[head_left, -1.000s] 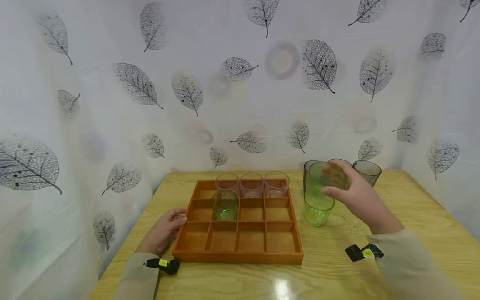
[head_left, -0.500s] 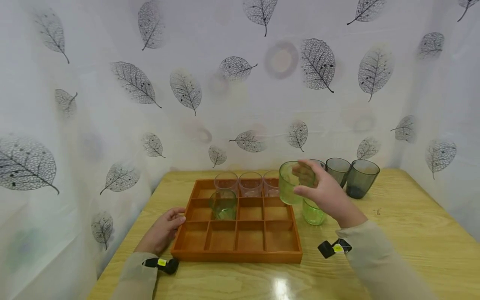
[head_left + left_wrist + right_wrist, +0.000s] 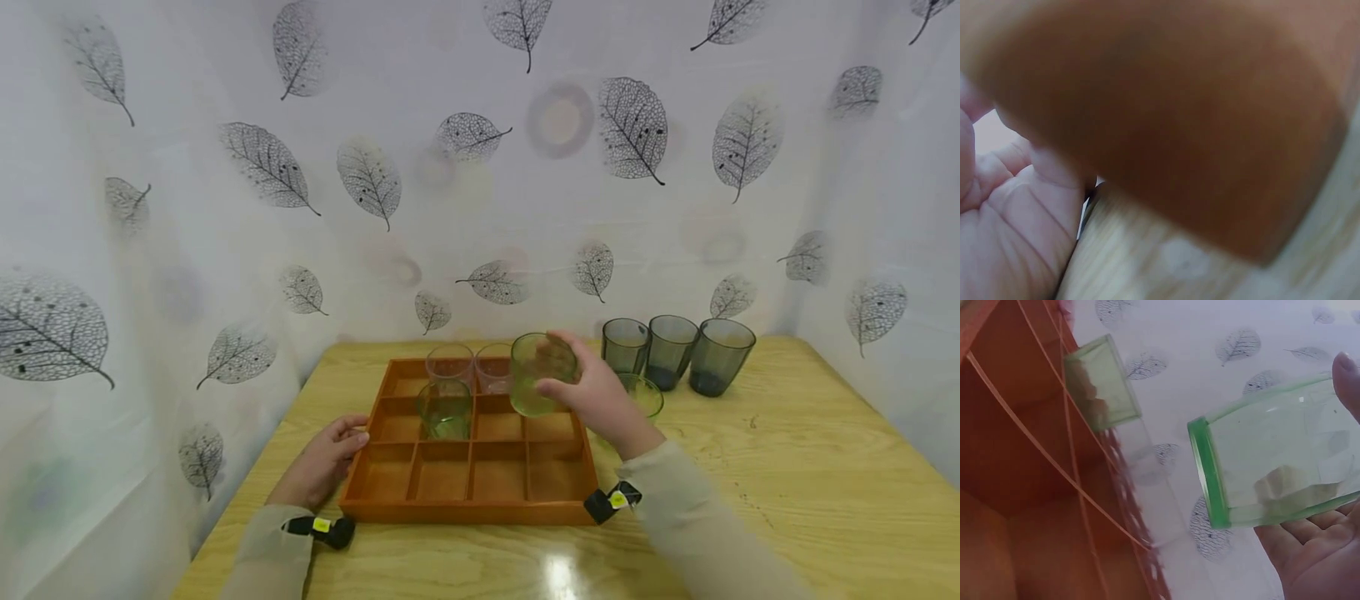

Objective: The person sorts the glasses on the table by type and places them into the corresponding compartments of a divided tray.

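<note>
The left hand [image 3: 321, 462] is touching the left side of the tray [image 3: 472, 513]; whether it is gripping, I cannot tell. Over the tray's right part, a green glass [image 3: 529, 392] is being gripped by the right hand [image 3: 604, 406]. Gray glasses [image 3: 670, 354] are standing far right.

Right of the orange-brown wooden compartment tray [image 3: 468, 513], a pale-green, round-rimmed glass tumbler [image 3: 651, 398] stands mostly hidden behind the right hand [image 3: 596, 398], whose thick-based green glass tumbler [image 3: 1272, 459] runs off the right-wrist view's edge.

Right grip [image 3: 603, 406] holds green glass [image 3: 528, 392] over wooden tray [image 3: 472, 512].
</note>
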The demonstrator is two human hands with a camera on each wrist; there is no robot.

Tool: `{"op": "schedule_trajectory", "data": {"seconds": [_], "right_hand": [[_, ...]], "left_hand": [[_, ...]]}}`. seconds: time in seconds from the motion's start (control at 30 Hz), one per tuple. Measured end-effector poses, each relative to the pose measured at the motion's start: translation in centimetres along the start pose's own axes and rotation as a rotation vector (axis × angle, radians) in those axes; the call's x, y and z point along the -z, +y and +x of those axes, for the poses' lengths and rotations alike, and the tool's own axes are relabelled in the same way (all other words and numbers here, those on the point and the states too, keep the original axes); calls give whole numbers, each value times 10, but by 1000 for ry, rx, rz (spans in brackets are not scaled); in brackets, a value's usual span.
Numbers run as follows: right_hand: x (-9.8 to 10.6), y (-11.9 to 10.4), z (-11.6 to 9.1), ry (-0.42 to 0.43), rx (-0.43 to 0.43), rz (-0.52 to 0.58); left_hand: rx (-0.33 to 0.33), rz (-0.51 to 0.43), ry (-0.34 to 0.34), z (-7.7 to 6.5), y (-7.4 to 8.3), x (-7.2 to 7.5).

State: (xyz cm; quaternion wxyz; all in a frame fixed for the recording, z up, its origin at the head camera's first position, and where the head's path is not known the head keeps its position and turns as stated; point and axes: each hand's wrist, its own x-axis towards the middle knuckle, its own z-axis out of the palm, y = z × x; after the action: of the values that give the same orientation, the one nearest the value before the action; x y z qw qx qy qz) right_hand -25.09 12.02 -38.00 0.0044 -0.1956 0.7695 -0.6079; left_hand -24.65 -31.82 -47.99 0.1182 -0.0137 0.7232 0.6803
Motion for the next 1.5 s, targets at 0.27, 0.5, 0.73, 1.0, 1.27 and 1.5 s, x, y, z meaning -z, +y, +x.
{"op": "schedule_trajectory", "data": {"seconds": [0.27, 0.5, 0.73, 1.0, 1.27, 1.5], "right_hand": [[-30, 15, 8, 60, -47, -111], [-44, 25, 10, 65, -113, -175], [-49, 31, 11, 26, -117, -113], [-52, 34, 13, 23, -108, -129], [-56, 37, 13, 31, -137, -217], [-59, 39, 11, 23, -167, -271]], "left_hand": [[-13, 4, -22, 0, 1, 0], [-16, -6, -23, -1, 1, 0], [-21, 0, -20, -1, 1, -1], [-24, -1, -8, -1, 1, -1], [-20, 15, -7, -1, 1, 0], [-15, 26, -5, -2, 1, -1]]}}
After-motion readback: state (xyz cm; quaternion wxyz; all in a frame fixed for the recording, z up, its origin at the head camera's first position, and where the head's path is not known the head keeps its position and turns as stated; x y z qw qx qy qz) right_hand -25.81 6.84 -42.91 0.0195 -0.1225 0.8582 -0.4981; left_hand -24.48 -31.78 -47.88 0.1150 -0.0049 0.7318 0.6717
